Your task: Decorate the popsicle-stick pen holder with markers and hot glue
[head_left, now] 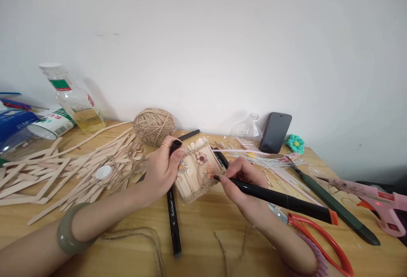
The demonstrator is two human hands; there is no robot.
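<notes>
My left hand (163, 171) is closed around a small holder made of wooden craft sticks (193, 173), trimmed with twine and drawn with flowers. A black marker cap (175, 145) is also pinched between its thumb and fingers. In my right hand (244, 181) is a black marker (280, 198) with an orange-red end. Its red tip meets, or nearly meets, an orange flower on the holder's face. Below my left hand a second black marker (173, 226) lies on the wooden table (203, 243).
Loose craft sticks (63, 171) spread over the left side, near a twine ball (154, 125) and a glass bottle (76, 103). Rightward are a phone (276, 132), red-handled scissors (321, 239), dark green tweezers (340, 213) and a pink glue gun (378, 200).
</notes>
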